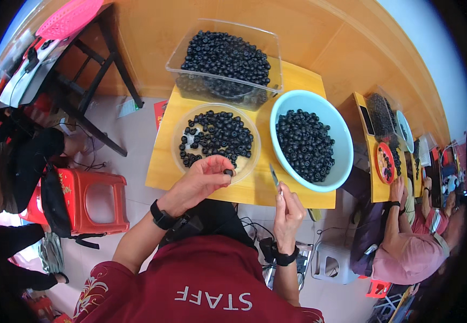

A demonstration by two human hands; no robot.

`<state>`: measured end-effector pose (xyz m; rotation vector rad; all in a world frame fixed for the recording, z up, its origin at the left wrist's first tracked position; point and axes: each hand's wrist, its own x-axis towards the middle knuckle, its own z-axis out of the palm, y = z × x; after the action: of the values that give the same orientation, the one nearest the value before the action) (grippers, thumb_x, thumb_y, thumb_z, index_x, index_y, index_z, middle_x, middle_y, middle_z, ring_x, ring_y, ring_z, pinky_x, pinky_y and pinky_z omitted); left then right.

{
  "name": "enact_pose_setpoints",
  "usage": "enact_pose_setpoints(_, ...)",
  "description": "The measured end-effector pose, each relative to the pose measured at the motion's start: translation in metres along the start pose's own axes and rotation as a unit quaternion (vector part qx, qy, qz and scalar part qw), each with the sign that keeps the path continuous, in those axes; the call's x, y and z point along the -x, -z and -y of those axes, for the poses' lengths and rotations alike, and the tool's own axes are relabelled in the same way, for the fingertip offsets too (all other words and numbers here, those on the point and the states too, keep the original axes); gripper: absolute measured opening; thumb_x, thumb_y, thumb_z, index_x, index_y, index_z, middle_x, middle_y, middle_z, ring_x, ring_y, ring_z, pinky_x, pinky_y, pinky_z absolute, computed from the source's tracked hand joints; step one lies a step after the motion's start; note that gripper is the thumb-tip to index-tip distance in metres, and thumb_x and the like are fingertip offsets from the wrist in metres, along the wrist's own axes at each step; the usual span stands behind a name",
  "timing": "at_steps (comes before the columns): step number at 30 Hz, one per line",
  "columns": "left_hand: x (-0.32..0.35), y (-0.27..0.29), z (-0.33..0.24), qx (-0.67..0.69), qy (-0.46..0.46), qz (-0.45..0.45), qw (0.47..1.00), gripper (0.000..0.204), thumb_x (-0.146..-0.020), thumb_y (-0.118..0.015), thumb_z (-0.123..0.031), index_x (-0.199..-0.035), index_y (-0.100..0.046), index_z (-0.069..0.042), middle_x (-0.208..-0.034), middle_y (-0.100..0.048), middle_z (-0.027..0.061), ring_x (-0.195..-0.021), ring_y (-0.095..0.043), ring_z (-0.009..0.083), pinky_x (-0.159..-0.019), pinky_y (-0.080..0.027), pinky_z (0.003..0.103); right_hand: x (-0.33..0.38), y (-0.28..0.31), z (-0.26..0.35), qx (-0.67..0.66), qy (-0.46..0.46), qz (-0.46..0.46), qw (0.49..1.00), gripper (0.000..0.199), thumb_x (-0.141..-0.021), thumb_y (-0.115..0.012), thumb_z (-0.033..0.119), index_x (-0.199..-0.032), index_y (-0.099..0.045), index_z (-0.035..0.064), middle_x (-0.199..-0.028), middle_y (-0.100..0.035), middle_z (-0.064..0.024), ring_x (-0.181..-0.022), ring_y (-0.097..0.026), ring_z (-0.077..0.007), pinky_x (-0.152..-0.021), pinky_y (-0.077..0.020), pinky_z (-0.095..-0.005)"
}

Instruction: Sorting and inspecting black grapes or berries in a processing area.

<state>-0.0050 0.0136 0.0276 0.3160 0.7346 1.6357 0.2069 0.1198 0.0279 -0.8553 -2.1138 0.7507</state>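
Observation:
Over the near edge of a round clear plastic bowl, my left hand pinches a small black round piece between thumb and fingers. Similar black pieces, some showing a hole in the middle, lie loosely in that bowl. My right hand grips a small knife, its thin blade pointing up and away from me. The blade is apart from the held piece. Beyond it to the right stands a light blue basin, with a deep heap of black pieces inside.
A clear rectangular bin full of black pieces stands at the back of the yellow table, against a wooden wall. Red stools and a dark-legged table are at left. At right, co-workers sit at another yellow table.

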Motion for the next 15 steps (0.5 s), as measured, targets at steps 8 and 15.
enact_pose_setpoints(8,-0.095,-0.036,0.024,-0.163,-0.015,0.052,0.985,0.012,-0.081,-0.064,-0.001,-0.083,-0.056,-0.010,-0.076,-0.057,-0.0031,-0.068,-0.050,0.0051,-0.062,-0.039,0.017,0.014,0.026,-0.013,-0.011,-0.067,-0.090,0.994,0.027,-0.088,-0.053,0.000,-0.113,-0.062,-0.0037,-0.077,-0.060,-0.0083,-0.063,-0.052,-0.0137,-0.056,-0.0405,-0.0271)
enact_pose_setpoints(15,-0.116,-0.086,0.033,-0.179,0.032,0.067,0.981,0.073,-0.081,-0.072,-0.014,-0.139,-0.029,-0.004,-0.130,-0.037,0.0239,-0.096,-0.063,0.0257,-0.083,-0.053,0.033,0.018,0.033,-0.029,-0.005,-0.038,-0.165,0.986,0.030,-0.093,-0.048,0.006,-0.119,-0.060,-0.0021,-0.069,-0.048,-0.0008,-0.059,-0.041,-0.0066,-0.051,-0.0332,-0.0228)
